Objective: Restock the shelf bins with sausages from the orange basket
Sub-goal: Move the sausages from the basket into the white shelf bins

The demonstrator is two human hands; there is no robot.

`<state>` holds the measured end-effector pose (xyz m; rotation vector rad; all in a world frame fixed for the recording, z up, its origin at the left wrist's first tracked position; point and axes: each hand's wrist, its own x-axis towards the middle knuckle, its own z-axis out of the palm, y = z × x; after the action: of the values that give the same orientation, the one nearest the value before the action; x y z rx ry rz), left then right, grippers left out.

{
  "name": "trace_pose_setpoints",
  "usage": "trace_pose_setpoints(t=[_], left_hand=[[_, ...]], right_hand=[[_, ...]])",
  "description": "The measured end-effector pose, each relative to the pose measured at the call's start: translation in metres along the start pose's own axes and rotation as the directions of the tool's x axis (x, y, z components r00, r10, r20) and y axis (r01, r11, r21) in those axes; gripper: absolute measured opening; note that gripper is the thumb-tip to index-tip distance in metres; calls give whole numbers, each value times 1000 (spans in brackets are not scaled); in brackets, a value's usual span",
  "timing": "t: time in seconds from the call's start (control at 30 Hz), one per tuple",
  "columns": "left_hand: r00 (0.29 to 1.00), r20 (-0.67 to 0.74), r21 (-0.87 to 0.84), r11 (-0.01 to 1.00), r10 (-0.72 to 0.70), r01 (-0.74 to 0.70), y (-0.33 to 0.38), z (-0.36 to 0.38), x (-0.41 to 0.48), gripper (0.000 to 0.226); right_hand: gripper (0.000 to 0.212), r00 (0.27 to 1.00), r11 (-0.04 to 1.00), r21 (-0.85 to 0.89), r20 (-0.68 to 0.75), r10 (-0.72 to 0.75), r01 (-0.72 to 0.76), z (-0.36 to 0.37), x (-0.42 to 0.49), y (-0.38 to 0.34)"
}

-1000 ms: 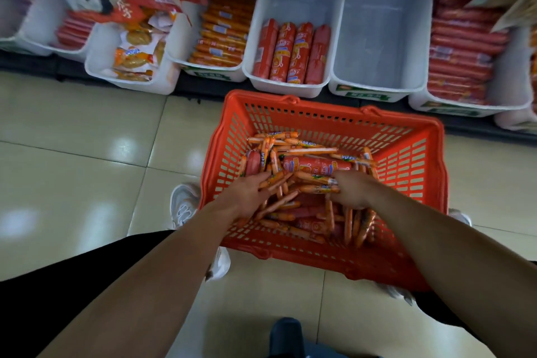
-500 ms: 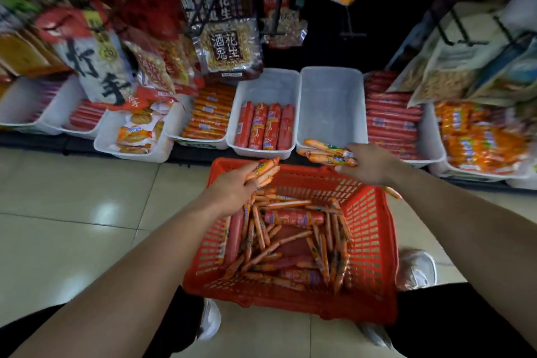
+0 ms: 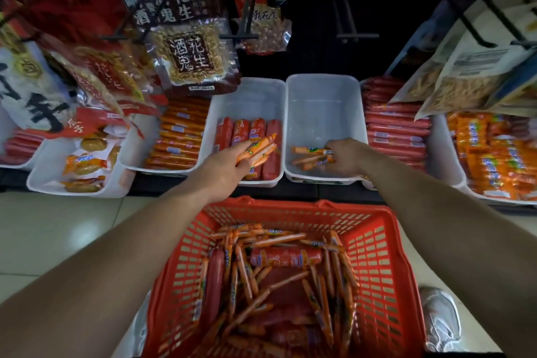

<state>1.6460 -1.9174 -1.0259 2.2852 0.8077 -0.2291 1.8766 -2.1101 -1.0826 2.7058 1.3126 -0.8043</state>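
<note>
**Left bundle is hanging one bin short of its target**

Head view. The person is reaching both arms over the orange basket point(image 3: 377, 256), which is standing on the floor in front of the shelf. A heap of loose sausages point(image 3: 276, 273) is lying in it at all angles.

The right hand point(image 3: 348, 155) is sitting low inside the near-empty bin point(image 3: 325, 96), at its near right corner. The right bundle point(image 3: 312, 155) of thin orange sausages is lying along the bin's near edge, long axes running left from the fingertips towards the near left corner. The fingers are hidden behind the back of the hand, so I cannot tell whether they are pinching those sausages or only touching them.

The left hand point(image 3: 223, 167) is gripping the left bundle point(image 3: 257, 148) of the same thin sausages, fingers curled round it. It is hovering over the near edge of the thick-sausage bin point(image 3: 247, 99), above the thick red sausages point(image 3: 273, 136) lying front to back in it. This bundle is pointing away and to the right, its far ends tilting towards the wall beside the near-empty bin.

So the target is lying just to the right of the left hand, across that wall, and the right hand is the nearer one. By my judgement, the left hand is needing only a short rightward carry, with its bundle turned to lie alongside the others.
</note>
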Motion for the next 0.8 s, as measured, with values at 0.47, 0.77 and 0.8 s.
trace_pose_setpoints(t=[0.47,0.77,0.8], left_hand=[[998,-60,-20,1000,-7,6,-4,14,12,53],[997,-75,-47,999,-23,19,-22,11,16,53],[996,-83,-49,999,-16,12,-22,11,19,52]], right_hand=[[37,993,995,-97,-114,23,-35,-20,-3,-11],[71,996,986,157,62,-62,52,19,31,-40],[78,996,988,151,70,-48,37,16,27,-31]])
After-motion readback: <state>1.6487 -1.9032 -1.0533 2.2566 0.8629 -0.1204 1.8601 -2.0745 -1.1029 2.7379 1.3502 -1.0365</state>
